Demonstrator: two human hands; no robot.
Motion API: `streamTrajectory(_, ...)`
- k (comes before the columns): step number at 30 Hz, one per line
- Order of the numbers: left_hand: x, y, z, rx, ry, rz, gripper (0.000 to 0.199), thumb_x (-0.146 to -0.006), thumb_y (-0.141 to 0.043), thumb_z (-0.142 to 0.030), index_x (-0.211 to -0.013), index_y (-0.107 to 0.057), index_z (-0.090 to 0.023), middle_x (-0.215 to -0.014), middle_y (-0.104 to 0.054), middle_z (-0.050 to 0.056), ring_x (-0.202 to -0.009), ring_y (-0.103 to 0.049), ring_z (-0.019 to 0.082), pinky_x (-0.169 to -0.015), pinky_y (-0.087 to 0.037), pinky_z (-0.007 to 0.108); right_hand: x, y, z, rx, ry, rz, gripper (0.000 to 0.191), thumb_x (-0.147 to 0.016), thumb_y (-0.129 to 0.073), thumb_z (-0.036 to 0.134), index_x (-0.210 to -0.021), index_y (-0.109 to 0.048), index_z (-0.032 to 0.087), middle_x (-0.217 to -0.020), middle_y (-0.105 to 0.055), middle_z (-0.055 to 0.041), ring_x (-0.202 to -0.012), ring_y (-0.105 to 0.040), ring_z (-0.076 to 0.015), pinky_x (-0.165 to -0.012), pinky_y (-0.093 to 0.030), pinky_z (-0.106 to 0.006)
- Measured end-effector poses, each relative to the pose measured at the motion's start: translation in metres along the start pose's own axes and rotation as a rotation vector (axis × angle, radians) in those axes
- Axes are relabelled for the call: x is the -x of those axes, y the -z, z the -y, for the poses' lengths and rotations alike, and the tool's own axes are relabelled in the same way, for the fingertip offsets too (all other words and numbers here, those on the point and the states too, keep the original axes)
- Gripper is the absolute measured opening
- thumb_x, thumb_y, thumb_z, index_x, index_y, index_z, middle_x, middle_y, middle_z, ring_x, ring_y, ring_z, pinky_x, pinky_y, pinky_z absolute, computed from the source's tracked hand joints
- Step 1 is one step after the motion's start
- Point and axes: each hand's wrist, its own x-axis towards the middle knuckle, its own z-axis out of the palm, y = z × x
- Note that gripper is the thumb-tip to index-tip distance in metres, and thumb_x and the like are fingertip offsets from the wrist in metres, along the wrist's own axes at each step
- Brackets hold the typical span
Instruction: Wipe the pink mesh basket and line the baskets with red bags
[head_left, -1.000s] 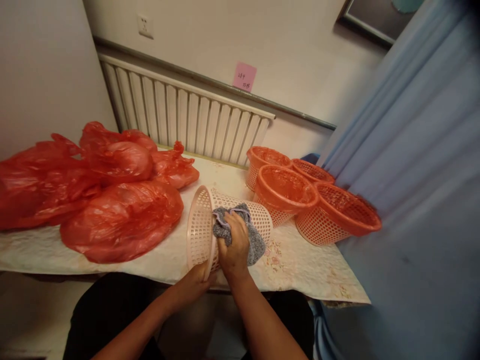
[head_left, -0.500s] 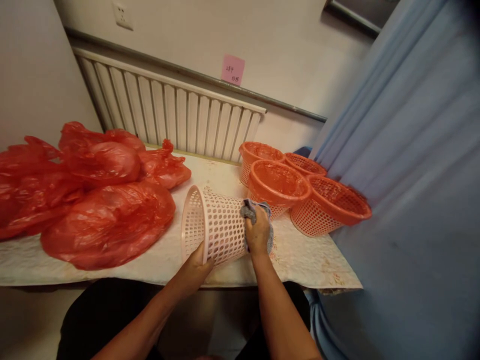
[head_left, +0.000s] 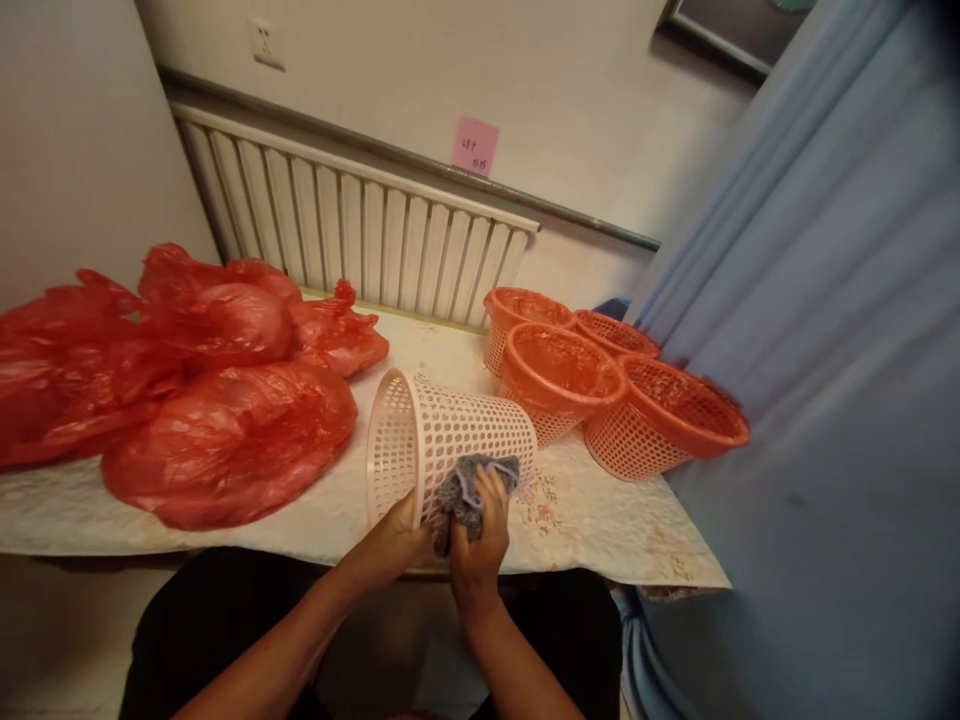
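A pale pink perforated wastebasket (head_left: pixel 480 422) lies on its side on the table, its mouth facing left. My left hand (head_left: pixel 396 540) grips its rim at the lower near edge, thumb outside; the fingers inside are partly hidden. In my right hand (head_left: pixel 481 525) is a bunched grey cloth (head_left: pixel 466 490) with a light purple edge, pressed against the near side of the basket. Just beyond the basket's base stands a wastebasket lined with a red bag (head_left: pixel 562 365).
More red-lined baskets (head_left: pixel 667 410) stand at the right beside a blue curtain (head_left: pixel 817 400). Puffed red plastic bags (head_left: pixel 232 440) cover the table's left part. Behind the patterned tablecloth (head_left: pixel 622 530) a white radiator (head_left: pixel 360 220) runs along the wall.
My right hand has moved the cloth from the basket's base end leftward and down onto its near side. My left hand stays at the rim. The camera view has shifted slightly.
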Motion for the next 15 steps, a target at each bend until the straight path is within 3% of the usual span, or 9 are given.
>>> streamTrajectory(5,0.014,0.002,0.013,-0.047,0.031,0.094,0.052,-0.082,-0.057,-0.021,-0.134,-0.053,-0.016,-0.128,-0.063,0.012,-0.128,-0.049,0.032,-0.112,-0.033,0.052,-0.039,-0.004,0.027,-0.094,0.258,0.098,0.049,-0.081,-0.045,0.013,-0.129,-0.05,0.018,-0.131,-0.058,-0.0114,-0.134,-0.043,-0.0284,-0.105,-0.042,-0.055)
streamTrajectory(11,0.031,0.002,0.018,-0.058,0.002,0.187,0.044,-0.089,-0.052,-0.022,-0.132,-0.056,-0.019,-0.138,-0.057,0.009,-0.133,-0.045,0.029,-0.118,-0.024,0.049,-0.078,-0.009,0.037,-0.066,0.239,0.13,0.045,-0.083,-0.048,0.013,-0.126,-0.054,0.019,-0.125,-0.063,-0.0088,-0.129,-0.049,-0.0239,-0.106,-0.043,-0.049)
streamTrajectory(15,0.023,0.0,-0.002,0.001,0.044,0.139,0.043,-0.088,-0.058,-0.028,-0.13,-0.056,-0.017,-0.132,-0.061,0.011,-0.124,-0.054,0.03,-0.111,-0.036,0.047,-0.077,-0.008,0.041,-0.062,0.208,0.146,0.049,-0.078,-0.049,0.01,-0.126,-0.055,0.019,-0.125,-0.063,-0.008,-0.129,-0.049,-0.0238,-0.106,-0.043,-0.048)
